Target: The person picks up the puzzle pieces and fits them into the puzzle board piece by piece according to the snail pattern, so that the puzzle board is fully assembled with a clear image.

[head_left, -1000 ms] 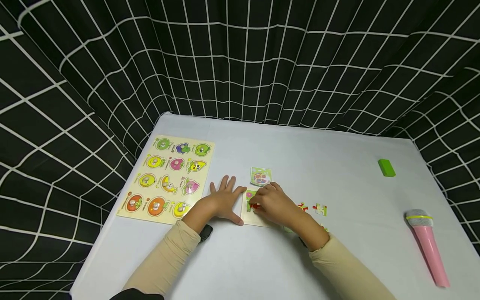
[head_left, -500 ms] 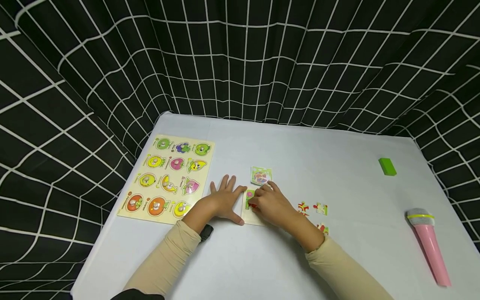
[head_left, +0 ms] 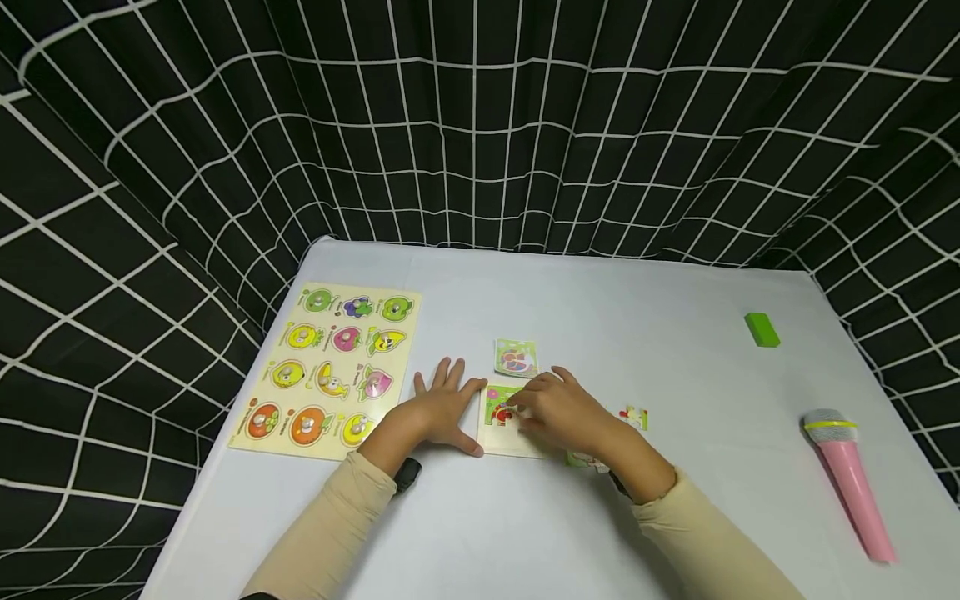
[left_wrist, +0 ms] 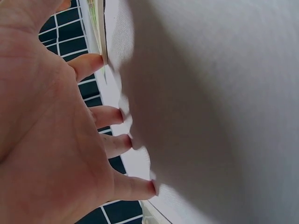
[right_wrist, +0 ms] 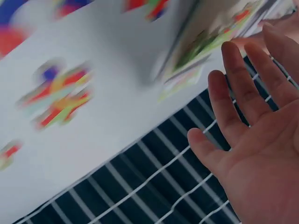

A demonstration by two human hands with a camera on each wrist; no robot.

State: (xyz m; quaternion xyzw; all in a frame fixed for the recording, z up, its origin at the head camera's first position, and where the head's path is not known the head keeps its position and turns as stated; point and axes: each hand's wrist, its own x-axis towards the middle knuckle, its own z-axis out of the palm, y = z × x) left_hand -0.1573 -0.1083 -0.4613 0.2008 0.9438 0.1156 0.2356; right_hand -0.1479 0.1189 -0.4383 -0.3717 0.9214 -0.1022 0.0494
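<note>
Plainly, the left hand splays against a thin board, the right hand, seemingly loose, beside printed jigsaw pieces.

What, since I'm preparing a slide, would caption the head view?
Left hand at the edge of a small puzzle board, right hand over it, fruit board at left.

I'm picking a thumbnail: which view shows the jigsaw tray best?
The head view: it looks down on the jigsaw tray, showing puzzle pieces in its far left corner, though the right hand hides part. The left wrist view catches only a thin edge; the right wrist view shows it slanted and blurred.
</note>
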